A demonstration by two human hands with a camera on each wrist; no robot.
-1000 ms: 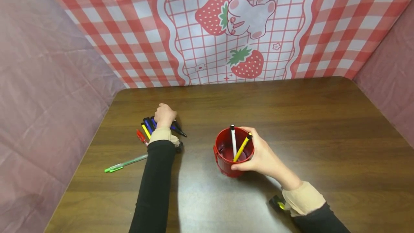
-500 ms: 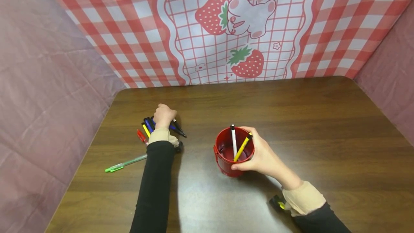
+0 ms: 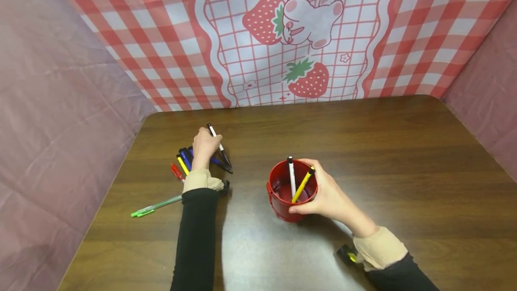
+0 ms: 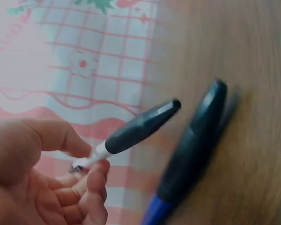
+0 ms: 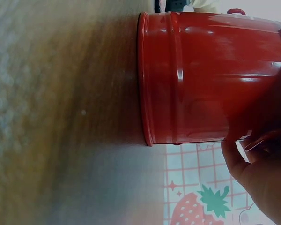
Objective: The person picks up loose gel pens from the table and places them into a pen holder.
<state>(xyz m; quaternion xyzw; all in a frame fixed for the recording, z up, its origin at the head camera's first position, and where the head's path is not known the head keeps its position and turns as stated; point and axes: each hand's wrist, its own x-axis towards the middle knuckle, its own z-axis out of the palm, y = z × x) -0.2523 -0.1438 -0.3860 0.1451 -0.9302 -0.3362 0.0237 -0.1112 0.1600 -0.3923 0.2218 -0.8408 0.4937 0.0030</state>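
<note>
Clasping the upright red bucket (image 5: 215,79) from its right, the right hand (image 3: 333,199) curved partly spread thumb and fingers about the rim. A white marker (image 3: 292,178) and a yellow marker (image 3: 303,185) leaned inside the bucket. Left of the bucket lay a green pen (image 3: 156,206) and, slightly farther off, a red pen (image 3: 177,172). Beyond and left of the bucket, the left hand (image 3: 206,145) pinched a black-and-white pen (image 4: 129,137), thumb close to fingertips. Behind the bucket hung a checked cloth (image 3: 291,35).

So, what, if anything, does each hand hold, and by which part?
The left hand pinches a marker by its white barrel; the right hand grips the red bucket round its side, near the rim.
</note>
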